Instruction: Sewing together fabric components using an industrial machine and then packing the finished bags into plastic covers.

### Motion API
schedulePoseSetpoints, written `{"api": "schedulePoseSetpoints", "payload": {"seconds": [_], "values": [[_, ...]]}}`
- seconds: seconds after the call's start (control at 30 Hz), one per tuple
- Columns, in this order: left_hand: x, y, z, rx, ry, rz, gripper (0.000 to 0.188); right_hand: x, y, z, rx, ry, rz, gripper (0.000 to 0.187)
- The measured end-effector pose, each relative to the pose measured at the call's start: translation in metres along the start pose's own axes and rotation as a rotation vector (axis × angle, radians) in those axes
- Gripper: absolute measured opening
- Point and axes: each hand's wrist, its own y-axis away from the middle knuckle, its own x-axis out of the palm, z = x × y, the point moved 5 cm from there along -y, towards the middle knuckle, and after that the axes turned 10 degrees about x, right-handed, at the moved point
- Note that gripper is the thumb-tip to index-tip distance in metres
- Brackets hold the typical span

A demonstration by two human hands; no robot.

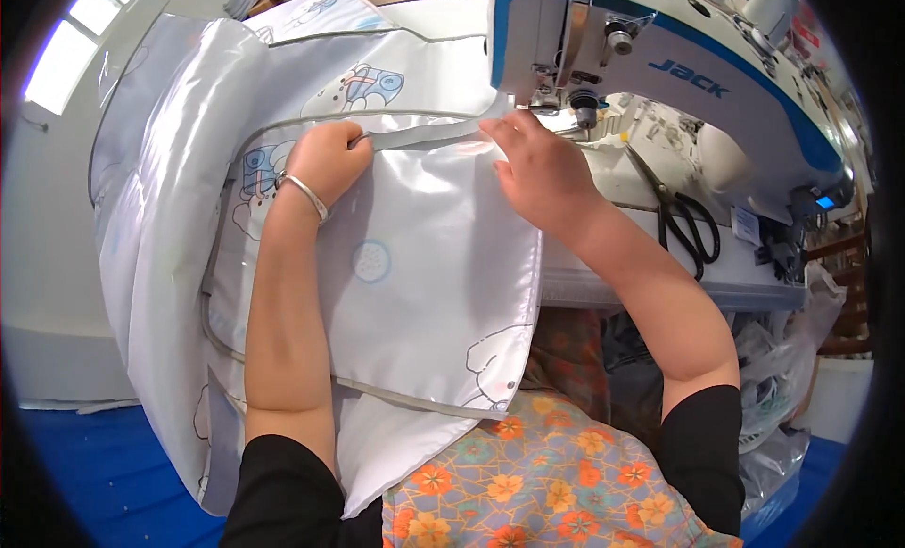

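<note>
- My left hand point(325, 161) pinches the grey strip point(424, 135); my right hand point(549, 173), thumb spread, lays fingertips on it.
- White fabric point(429, 223) lies beneath both.
- I should keep the strip flat, evenly taut.

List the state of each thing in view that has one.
Grey binding strip: extended between both hands
Left hand: closed on the strip
Right hand: fingertips at the strip
Printed fabric: spread, draping at left
Scissors: lying unheld
Sewing machine display: lit
Bracelet: worn, left wrist
</note>
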Motion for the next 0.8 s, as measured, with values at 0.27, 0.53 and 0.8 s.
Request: {"api": "schedulePoseSetpoints", "payload": {"seconds": [0.27, 0.53, 0.8], "values": [[-0.01, 0.004, -0.027, 0.191, -0.502, -0.178, 0.025, 0.0, 0.007, -0.011, 0.044, 0.114, 0.083, 0.034], [0.087, 0.017, -0.121, 0.676, -0.017, -0.275, 0.023, -0.008, 0.026, -0.022, 0.008, 0.108, 0.087, 0.023], [0.099, 0.004, -0.136, 0.681, -0.031, -0.155, 0.03, -0.017, 0.049, -0.025, -0.056, -0.011, 0.057, 0.031]]}}
